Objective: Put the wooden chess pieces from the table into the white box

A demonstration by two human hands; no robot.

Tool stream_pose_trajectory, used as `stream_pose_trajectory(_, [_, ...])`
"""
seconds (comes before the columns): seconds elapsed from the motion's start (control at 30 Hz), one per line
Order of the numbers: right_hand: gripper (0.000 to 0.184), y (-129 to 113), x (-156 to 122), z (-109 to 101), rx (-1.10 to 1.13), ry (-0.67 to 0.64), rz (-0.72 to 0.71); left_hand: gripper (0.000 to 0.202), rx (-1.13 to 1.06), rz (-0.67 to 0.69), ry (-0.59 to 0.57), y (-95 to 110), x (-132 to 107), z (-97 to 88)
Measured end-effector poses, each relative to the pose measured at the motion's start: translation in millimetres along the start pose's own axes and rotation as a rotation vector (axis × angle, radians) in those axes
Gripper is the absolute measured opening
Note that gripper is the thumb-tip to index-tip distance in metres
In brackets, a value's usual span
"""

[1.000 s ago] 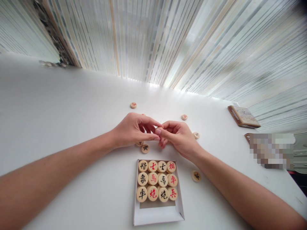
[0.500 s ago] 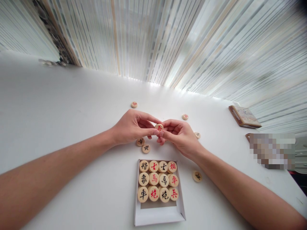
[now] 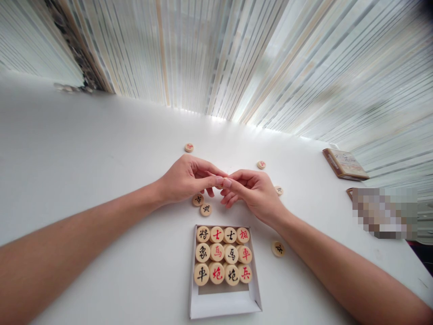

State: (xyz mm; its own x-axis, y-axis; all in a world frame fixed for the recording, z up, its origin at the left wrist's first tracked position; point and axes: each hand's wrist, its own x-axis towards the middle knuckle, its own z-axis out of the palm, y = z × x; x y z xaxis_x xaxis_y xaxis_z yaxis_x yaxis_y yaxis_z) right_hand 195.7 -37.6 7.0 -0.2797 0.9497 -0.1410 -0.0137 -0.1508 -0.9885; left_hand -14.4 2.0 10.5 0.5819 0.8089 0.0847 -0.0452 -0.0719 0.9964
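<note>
My left hand (image 3: 184, 178) and my right hand (image 3: 252, 192) meet fingertip to fingertip above the white table (image 3: 84, 158). Between them they pinch a round wooden chess piece (image 3: 221, 183), now almost hidden by the fingers. Just below the hands lie two loose pieces with black characters (image 3: 202, 204). Nearer to me stands a white box (image 3: 224, 301) holding several pieces in rows, marked in red and black.
Loose pieces lie scattered: one far back (image 3: 189, 147), one behind my right hand (image 3: 260, 164), one beside it (image 3: 278, 190), one right of the box (image 3: 278, 248). A brown box lid (image 3: 343, 164) and a blurred object (image 3: 384, 212) sit at the right edge. Striped blinds back the table.
Half a second ago the piece's red face showed between the fingertips; now the fingers have closed over it. Both hands stay in place.
</note>
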Motion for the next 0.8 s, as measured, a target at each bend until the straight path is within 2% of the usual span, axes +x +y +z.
stream_pose_trajectory(0.27, [0.037, -5, -1, 2, 0.103, -0.006, 0.062, 0.037, -0.011, 0.003, -0.033, -11, -2, -2.6])
stream_pose_trajectory(0.47, [0.039, -1, 0, 1, 0.077, -0.01, 0.07, 0.037, -0.025, -0.03, -0.037, -11, -4, -2.8])
stream_pose_trajectory(0.6, [0.032, 0, 0, 0, 0.023, 0.0, -0.059, 0.033, -0.001, 0.003, -0.017, -7, -3, -0.6])
stream_pose_trajectory(0.7, [0.028, -1, -1, -1, -0.04, 0.046, -0.173, 0.029, 0.013, 0.024, 0.049, -4, -2, 1.2])
stream_pose_trajectory(0.8, [0.026, 0, -1, -2, -0.118, 0.078, -0.228, 0.024, 0.055, 0.068, 0.101, -6, -2, 0.5])
